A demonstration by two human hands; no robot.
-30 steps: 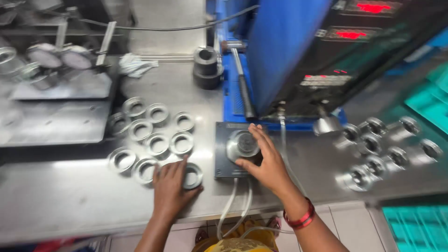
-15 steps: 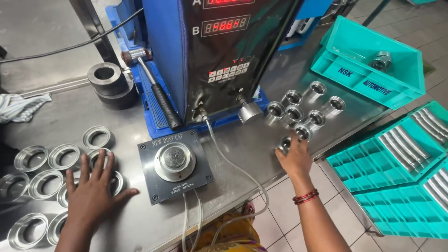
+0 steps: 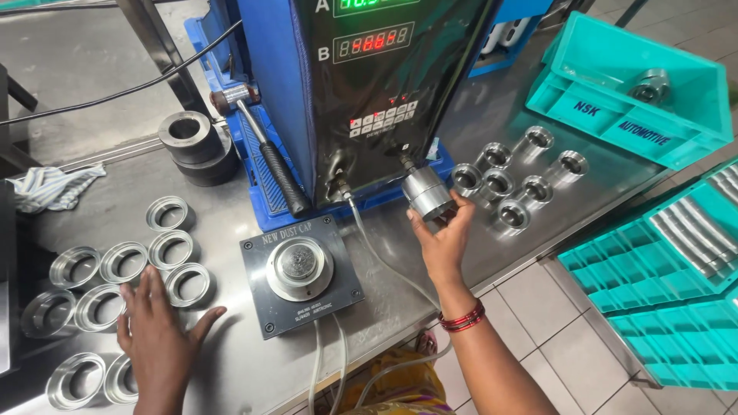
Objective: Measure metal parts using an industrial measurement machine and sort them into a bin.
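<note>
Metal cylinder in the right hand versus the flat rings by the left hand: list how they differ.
The metal cylinder is a tall, closed-sided piece, held up off the table in the right hand; the flat rings are low, open hoops lying on the steel table. The cylinder is a single piece; the rings lie in a group, with the left hand resting among them. Both are shiny silver metal.

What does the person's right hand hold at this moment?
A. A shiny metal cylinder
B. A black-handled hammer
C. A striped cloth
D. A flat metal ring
A. The right hand is closed around a shiny metal cylinder lifted above the table, in front of the blue machine; the hammer leans untouched against the machine, and the striped cloth lies far to the left.
</note>
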